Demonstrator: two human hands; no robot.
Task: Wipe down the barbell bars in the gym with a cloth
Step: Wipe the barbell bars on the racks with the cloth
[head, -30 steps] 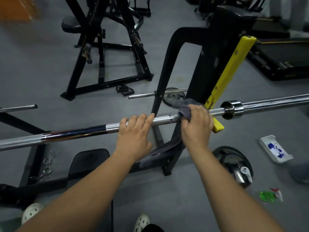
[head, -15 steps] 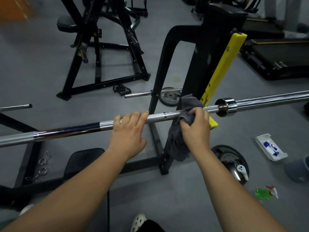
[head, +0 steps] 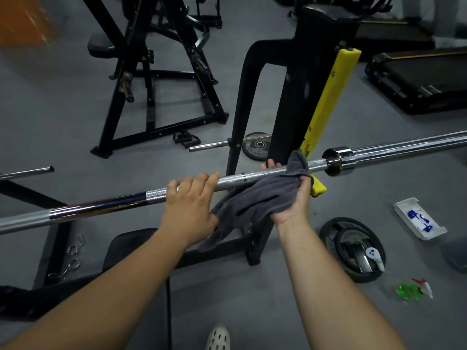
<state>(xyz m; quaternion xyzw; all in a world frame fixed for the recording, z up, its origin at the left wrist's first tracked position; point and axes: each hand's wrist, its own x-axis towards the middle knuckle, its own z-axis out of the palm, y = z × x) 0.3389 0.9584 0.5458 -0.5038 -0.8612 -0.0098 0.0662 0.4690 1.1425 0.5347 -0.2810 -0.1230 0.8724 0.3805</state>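
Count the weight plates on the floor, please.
2. One plate lies behind the black rack upright, partly hidden; a second plate lies beside the right forearm. Others may be hidden.

Running the barbell bar off both side edges. Burying a stretch of it, and the palm of the right hand, under the grey cloth. Cropping 1 white shoe at the bottom edge. Blurring an orange surface at top left.

The grey gym floor under me carries a black weight plate to my right. A white tray and a green wrapper lie near the right edge, spring collars lie to my left, and my white clog is at the near edge.
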